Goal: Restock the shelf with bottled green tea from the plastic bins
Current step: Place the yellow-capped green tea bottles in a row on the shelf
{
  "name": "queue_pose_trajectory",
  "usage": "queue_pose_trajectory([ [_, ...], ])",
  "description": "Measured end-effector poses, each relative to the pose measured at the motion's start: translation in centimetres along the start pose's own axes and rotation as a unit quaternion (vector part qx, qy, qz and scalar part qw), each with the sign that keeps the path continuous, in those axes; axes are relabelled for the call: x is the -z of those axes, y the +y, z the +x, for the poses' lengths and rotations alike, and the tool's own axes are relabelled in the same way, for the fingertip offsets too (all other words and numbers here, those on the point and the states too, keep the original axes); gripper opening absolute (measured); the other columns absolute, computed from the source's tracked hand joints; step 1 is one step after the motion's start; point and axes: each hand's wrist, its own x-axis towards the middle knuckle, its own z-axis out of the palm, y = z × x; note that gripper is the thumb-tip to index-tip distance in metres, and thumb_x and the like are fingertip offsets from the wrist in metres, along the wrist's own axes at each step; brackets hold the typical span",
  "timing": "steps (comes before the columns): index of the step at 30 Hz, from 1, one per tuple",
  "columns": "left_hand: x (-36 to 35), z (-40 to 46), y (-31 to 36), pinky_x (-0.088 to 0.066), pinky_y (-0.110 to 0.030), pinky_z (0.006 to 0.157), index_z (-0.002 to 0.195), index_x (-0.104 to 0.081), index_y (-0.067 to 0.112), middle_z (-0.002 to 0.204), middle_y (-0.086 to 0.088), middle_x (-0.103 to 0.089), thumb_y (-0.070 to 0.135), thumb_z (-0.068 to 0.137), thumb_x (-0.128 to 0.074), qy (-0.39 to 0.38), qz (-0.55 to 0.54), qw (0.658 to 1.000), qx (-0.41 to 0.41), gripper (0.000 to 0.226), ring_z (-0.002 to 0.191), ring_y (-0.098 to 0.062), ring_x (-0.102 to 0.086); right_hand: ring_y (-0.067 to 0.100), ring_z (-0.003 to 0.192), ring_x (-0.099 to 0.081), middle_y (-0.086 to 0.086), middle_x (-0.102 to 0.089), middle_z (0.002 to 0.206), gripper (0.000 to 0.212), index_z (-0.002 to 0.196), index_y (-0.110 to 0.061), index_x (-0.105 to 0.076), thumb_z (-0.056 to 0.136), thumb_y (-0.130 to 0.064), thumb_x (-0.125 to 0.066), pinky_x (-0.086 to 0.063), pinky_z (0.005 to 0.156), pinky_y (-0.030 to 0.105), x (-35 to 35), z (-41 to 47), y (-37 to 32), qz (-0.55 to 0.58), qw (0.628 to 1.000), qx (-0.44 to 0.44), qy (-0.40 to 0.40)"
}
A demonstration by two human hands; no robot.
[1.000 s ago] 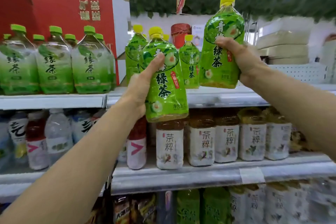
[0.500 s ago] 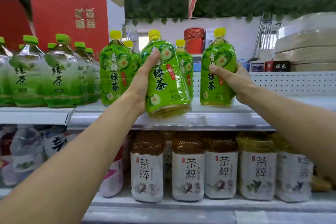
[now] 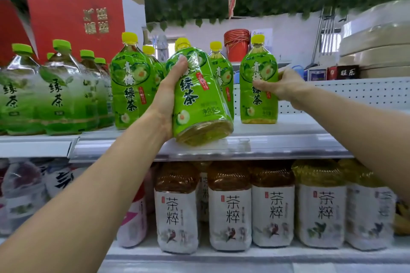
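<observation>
My left hand (image 3: 167, 95) grips a green tea bottle (image 3: 199, 99) with a yellow cap, tilted back, its base at the front lip of the upper shelf (image 3: 255, 146). My right hand (image 3: 280, 85) holds a second green tea bottle (image 3: 258, 86) that stands upright on that shelf, further right and further back. Other yellow-capped green tea bottles stand on the shelf: one (image 3: 131, 86) left of my left hand, and one (image 3: 221, 73) behind the tilted bottle. The plastic bins are out of view.
Paler, green-capped tea bottles (image 3: 60, 93) fill the shelf's left. A red carton (image 3: 75, 26) stands behind them. White-labelled brown tea bottles (image 3: 229, 210) line the shelf below. Stacked beige packs (image 3: 375, 51) sit at upper right above a perforated white back panel (image 3: 359, 93).
Both bottles came down from above the shelf. The right one now stands on the shelf; the left one has moved in to the shelf's front lip. The camera has moved closer.
</observation>
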Motion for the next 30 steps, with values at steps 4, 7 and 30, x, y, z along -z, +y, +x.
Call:
queue_pose_trajectory([
  [4, 0.3, 0.2, -0.1, -0.06, -0.048, 0.083, 0.124, -0.066, 0.016, 0.107, -0.014, -0.076, 0.058, 0.092, -0.055, -0.005, 0.007, 1.0, 0.002, 0.054, 0.095, -0.032, -0.074, 0.024, 0.105, -0.063, 0.003, -0.068, 0.11, 0.05, 0.115, -0.012, -0.062, 0.076, -0.038, -0.08, -0.05, 0.095, 0.044, -1.3, -0.5, -1.1, 0.013, 1.0, 0.0, -0.013],
  [7, 0.4, 0.3, -0.1, -0.059, -0.048, 0.084, 0.121, -0.067, 0.017, 0.107, -0.013, -0.076, 0.058, 0.092, -0.055, -0.004, 0.01, 1.0, 0.001, 0.051, 0.096, -0.032, -0.074, 0.024, 0.103, -0.063, 0.002, -0.067, 0.11, 0.072, 0.118, -0.015, -0.055, 0.063, -0.05, -0.087, -0.052, 0.094, 0.045, -2.0, 0.5, -0.7, 0.013, 1.0, -0.003, -0.023],
  [30, -4.8, -1.0, 0.7, -0.061, -0.051, 0.081, 0.128, -0.062, 0.011, 0.109, -0.013, -0.075, 0.05, 0.062, -0.088, 0.082, 0.06, 0.985, -0.14, 0.08, 0.094, -0.033, -0.075, -0.001, 0.095, -0.066, -0.012, -0.062, 0.112, 0.101, 0.139, -0.024, -0.032, 0.058, -0.046, -0.089, -0.056, 0.086, 0.021, -3.7, -14.0, -7.0, 0.052, 0.963, 0.201, -0.171],
])
